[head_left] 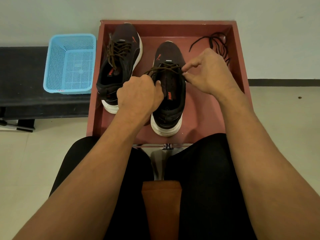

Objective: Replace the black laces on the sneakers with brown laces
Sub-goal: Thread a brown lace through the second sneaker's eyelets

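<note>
A: Head view. What occupies the shallow reddish-brown wooden tray [239, 54]?

B: Two dark mesh sneakers with white soles and orange logos. The left sneaker [121, 66] lies at the tray's far left, already threaded with a brown lace [119, 49]. The right sneaker [168, 94] stands near the centre, toe pointing away from the wearer.

A: And the removed laces?

B: A loose bundle of thin black laces [219, 44] lies in the tray's far right corner, apart from both shoes.

A: State of the hands?

B: The left hand [140, 94] is curled closed at the right sneaker's left eyelet row, gripping a strand of the second brown lace [164, 69]. The right hand [207, 71] pinches the same lace between thumb and forefinger at the right eyelet row; its other fingers are bent. The lace crosses the upper eyelets between the two hands.

A: Surroundings?

B: A light blue perforated plastic basket [52, 66] sits left of the tray on a dark bench [22, 75]. The person's black-clad thighs [199, 170] frame an orange-brown seat [161, 205] in the foreground.
</note>
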The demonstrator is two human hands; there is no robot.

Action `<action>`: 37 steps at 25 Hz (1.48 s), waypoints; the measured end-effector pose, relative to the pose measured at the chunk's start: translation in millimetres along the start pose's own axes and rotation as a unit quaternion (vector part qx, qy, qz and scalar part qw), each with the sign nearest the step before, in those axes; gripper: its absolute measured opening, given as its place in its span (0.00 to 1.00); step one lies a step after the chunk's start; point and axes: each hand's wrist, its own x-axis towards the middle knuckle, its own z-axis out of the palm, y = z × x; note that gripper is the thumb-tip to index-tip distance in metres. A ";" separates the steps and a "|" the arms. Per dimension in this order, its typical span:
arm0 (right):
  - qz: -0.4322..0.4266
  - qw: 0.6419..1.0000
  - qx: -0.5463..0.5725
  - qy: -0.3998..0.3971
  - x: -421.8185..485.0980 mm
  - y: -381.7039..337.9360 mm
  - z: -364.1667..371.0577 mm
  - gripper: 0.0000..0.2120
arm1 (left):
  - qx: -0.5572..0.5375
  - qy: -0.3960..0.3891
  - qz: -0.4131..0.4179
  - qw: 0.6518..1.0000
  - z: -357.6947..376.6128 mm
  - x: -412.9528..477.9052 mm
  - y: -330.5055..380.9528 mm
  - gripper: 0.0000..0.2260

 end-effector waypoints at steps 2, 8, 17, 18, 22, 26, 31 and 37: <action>0.012 1.000 0.009 0.002 0.8 -1.8 1.5 0.02 | -0.022 -0.014 -0.008 1.000 0.0 1.6 1.7 0.22; 0.168 0.972 -0.115 -0.119 6.7 13.2 10.9 0.11 | -0.088 -0.073 -0.031 0.993 1.1 9.9 -2.1 0.18; 0.019 0.999 0.026 -0.026 -1.3 -0.1 1.1 0.05 | -0.052 -0.075 -0.015 0.996 -2.7 8.3 0.4 0.18; 0.020 0.999 0.021 -0.017 -0.4 -0.7 2.5 0.03 | -0.054 -0.071 -0.014 0.996 -2.6 7.8 1.0 0.18; 0.132 0.984 -0.090 -0.075 8.1 10.9 7.9 0.07 | -0.073 -0.069 -0.025 0.995 -3.5 7.7 1.9 0.16; 0.156 0.962 -0.156 -0.162 5.6 16.0 5.6 0.18 | -0.071 -0.072 -0.023 0.995 -4.0 7.6 2.6 0.17; 0.018 0.999 0.005 -0.031 -3.5 -2.3 -6.8 0.05 | -0.051 -0.074 -0.018 0.996 -4.2 8.5 2.5 0.18; 0.085 0.990 -0.085 -0.073 7.8 7.2 4.1 0.06 | -0.067 -0.078 -0.035 0.994 -6.0 9.4 3.3 0.19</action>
